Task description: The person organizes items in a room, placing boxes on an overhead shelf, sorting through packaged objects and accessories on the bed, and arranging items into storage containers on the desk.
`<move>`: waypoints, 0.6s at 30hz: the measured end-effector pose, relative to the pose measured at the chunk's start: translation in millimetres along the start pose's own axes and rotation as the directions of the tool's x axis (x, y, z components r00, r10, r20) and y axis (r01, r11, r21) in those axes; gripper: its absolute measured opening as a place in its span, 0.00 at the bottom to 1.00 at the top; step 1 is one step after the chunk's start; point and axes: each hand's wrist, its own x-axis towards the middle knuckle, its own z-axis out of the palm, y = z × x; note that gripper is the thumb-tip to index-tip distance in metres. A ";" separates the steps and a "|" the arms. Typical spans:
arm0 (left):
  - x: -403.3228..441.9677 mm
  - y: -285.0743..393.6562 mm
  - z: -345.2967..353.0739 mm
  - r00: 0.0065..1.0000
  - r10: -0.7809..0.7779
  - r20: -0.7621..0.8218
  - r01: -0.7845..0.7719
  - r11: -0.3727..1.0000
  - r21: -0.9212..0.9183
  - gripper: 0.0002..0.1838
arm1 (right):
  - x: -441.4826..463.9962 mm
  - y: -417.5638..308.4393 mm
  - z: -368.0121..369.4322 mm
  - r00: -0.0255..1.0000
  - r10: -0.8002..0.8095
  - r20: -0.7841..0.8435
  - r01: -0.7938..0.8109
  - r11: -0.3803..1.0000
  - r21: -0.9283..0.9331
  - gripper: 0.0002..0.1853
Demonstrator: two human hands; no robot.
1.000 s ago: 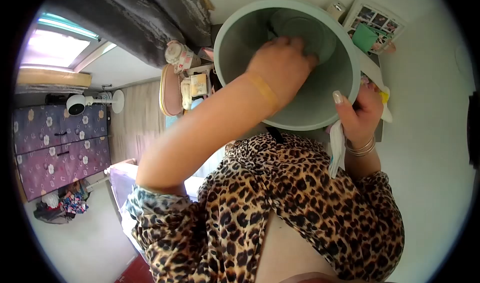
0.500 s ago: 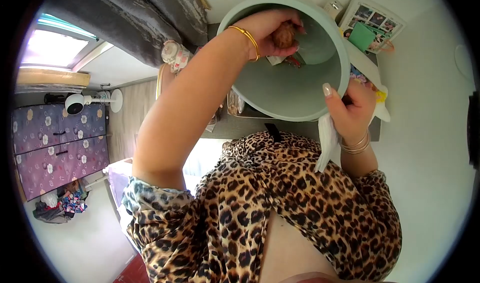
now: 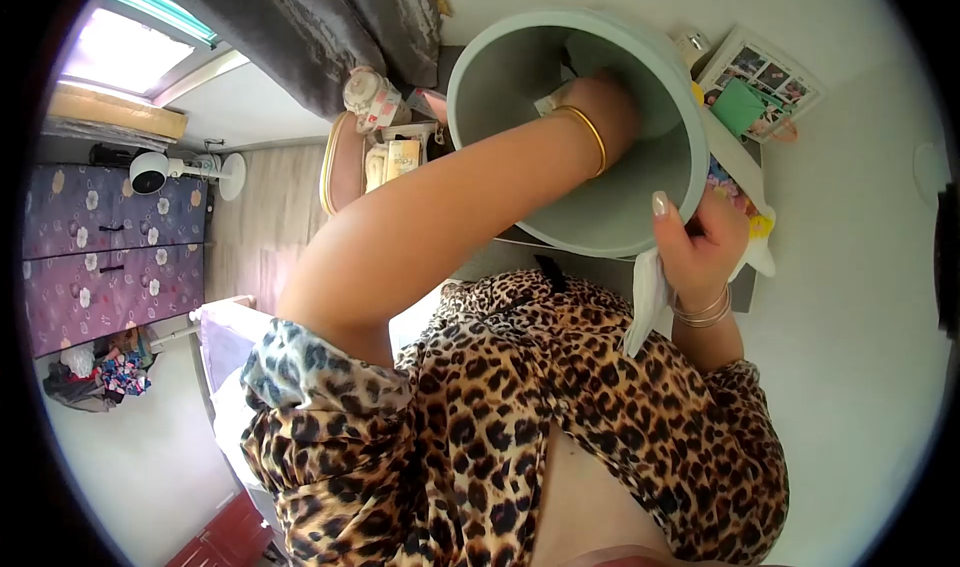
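The left hand (image 3: pixel 605 107), raised nearer the mouth half a second earlier, now reaches deeper into the tilted, round, grey-green bin (image 3: pixel 640 182), moving work inward; its finger state cannot be told. The right hand (image 3: pixel 705 247) clamps the rim. Pale-yellow box (image 3: pixel 403 157): lettering apparently present, illegible.

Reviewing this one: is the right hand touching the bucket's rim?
Touching: the head view shows the right hand gripping the rim, its thumb hooked over it.
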 end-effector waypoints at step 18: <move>-168.8 -69.9 -81.6 0.888 0.033 -0.459 -0.350 0.696 -0.627 0.08 | -26.0 22.3 -30.2 0.913 0.389 -0.121 -0.358 0.908 0.220 0.07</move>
